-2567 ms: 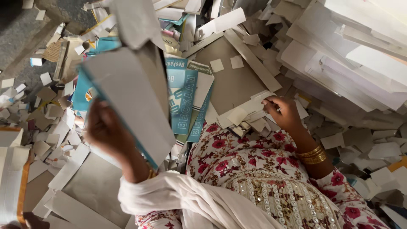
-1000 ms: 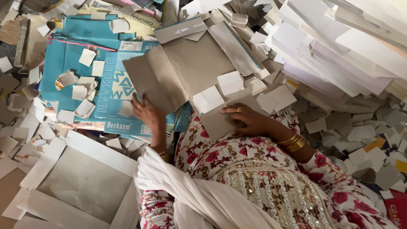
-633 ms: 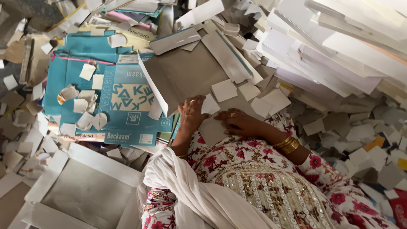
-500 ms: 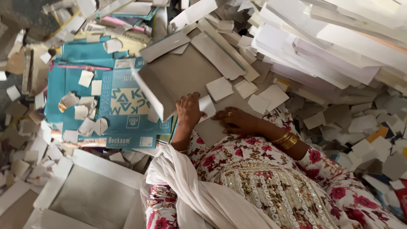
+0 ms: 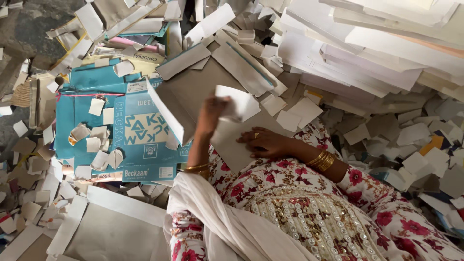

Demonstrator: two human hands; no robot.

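Pinching a small white paper piece [image 5: 240,102] between its fingers, the left hand [image 5: 211,113] is rising above the lap, a little blurred. This piece is standing just over the grey cardboard sheet [image 5: 203,92], which is lying tilted against the person's knees. The right hand [image 5: 265,143] is resting flat with open fingers on the lower corner of the same sheet, pressing it down on the floral dress [image 5: 309,203]; it is not gripping anything. Gold bangles [image 5: 323,161] are sitting on the right wrist, and others are showing on the left wrist. A white scarf [image 5: 217,217] is hanging over the left shoulder. To the left of the sheet, a blue printed carton [image 5: 140,140] is lying flat, with many small paper scraps on it. A high pile of white sheets [image 5: 377,43] is leaning at the upper right. Another grey board with white borders [image 5: 111,232] is lying at the bottom left.
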